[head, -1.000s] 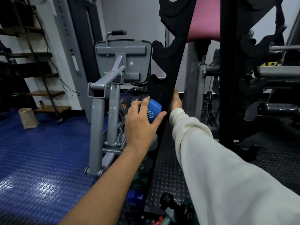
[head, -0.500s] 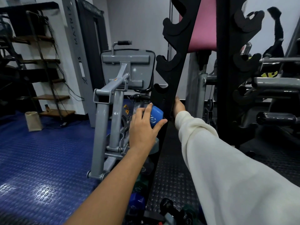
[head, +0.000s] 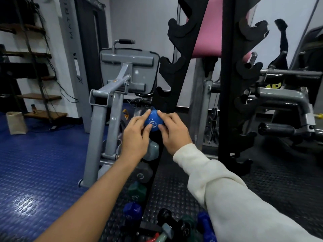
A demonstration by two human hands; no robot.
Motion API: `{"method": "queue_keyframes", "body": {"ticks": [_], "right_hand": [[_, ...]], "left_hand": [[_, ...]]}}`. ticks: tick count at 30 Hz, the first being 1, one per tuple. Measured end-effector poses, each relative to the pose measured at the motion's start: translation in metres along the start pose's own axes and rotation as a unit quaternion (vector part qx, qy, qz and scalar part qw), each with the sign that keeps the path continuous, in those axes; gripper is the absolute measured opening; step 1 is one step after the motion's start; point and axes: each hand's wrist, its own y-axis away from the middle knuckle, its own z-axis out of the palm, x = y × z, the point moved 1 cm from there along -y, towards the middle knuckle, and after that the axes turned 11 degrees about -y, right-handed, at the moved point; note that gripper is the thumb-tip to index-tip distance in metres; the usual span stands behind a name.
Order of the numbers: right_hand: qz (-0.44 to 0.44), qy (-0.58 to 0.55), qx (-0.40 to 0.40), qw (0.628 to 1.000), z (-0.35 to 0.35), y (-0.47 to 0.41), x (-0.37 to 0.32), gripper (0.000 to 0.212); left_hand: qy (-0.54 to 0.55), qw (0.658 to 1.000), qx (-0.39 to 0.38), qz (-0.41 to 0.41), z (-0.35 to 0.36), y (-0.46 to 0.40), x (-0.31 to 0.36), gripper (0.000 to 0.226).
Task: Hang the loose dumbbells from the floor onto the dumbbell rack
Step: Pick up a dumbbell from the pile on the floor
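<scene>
Both the left hand [head: 135, 137] and the right hand [head: 174, 132] grip the end of a blue dumbbell [head: 154, 122] at a notch of the rack [head: 176, 81], so seating looks underway; next, release and fetch another from the floor [head: 174, 189].

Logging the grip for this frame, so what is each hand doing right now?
Left hand: fingers curled round the blue dumbbell end.
Right hand: fingers pinch the same blue dumbbell end.
</scene>
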Motion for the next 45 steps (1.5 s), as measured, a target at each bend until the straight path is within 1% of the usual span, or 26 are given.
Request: {"method": "queue_keyframes", "body": {"ticks": [3, 8, 14, 19, 22, 24, 25, 28, 31, 34, 37, 41, 43, 45], "right_hand": [[-0.021, 0.003, 0.034, 0.999, 0.004, -0.002, 0.005, 0.046], [-0.035, -0.006, 0.066, 0.997, 0.011, 0.0, 0.009, 0.045], [-0.03, -0.025, 0.074, 0.996, 0.014, 0.003, 0.009, 0.045], [0.002, -0.031, 0.054, 0.998, 0.009, 0.006, 0.002, 0.049], [0.03, -0.038, 0.009, 0.999, 0.005, 0.011, -0.002, 0.06], [0.036, -0.042, -0.015, 0.998, -0.002, 0.015, -0.003, 0.063], [0.034, -0.04, -0.021, 0.998, -0.006, 0.019, -0.002, 0.063], [0.029, -0.022, -0.031, 0.999, -0.018, 0.04, 0.001, 0.059], [0.058, -0.016, -0.036, 0.998, -0.023, 0.073, 0.01, 0.052], [0.117, -0.031, -0.021, 0.992, -0.023, 0.111, 0.024, 0.048], [0.194, -0.036, -0.031, 0.98, -0.018, 0.158, 0.037, 0.044], [0.297, -0.028, -0.085, 0.951, -0.004, 0.227, 0.055, 0.043], [0.35, -0.012, -0.116, 0.929, 0.001, 0.257, 0.064, 0.044], [0.385, 0.004, -0.152, 0.91, 0.007, 0.28, 0.071, 0.044]], "left_hand": [[-0.015, 1.0, 0.021, -0.004, 0.004, 0.001, -0.001, 0.052], [-0.02, 0.999, 0.026, -0.004, 0.007, 0.002, -0.001, 0.053], [-0.018, 1.0, 0.021, -0.005, 0.006, 0.002, -0.004, 0.053], [-0.025, 1.0, -0.004, -0.005, 0.0, 0.005, -0.001, 0.056], [-0.042, 0.998, -0.04, -0.007, -0.006, 0.006, -0.001, 0.061], [-0.043, 0.997, -0.059, -0.016, -0.012, 0.011, 0.001, 0.063], [-0.046, 0.997, -0.057, -0.02, -0.014, 0.016, 0.002, 0.063], [-0.052, 0.998, -0.018, -0.039, -0.018, 0.051, 0.005, 0.058], [-0.022, 0.998, -0.005, -0.054, -0.01, 0.097, 0.006, 0.048], [-0.008, 0.996, -0.054, -0.064, 0.006, 0.148, 0.003, 0.041], [-0.033, 0.986, -0.146, -0.077, 0.025, 0.188, -0.007, 0.041], [-0.104, 0.941, -0.31, -0.085, 0.052, 0.219, -0.028, 0.047], [-0.122, 0.921, -0.358, -0.096, 0.061, 0.232, -0.039, 0.05], [-0.145, 0.905, -0.39, -0.094, 0.066, 0.244, -0.051, 0.052]]}}
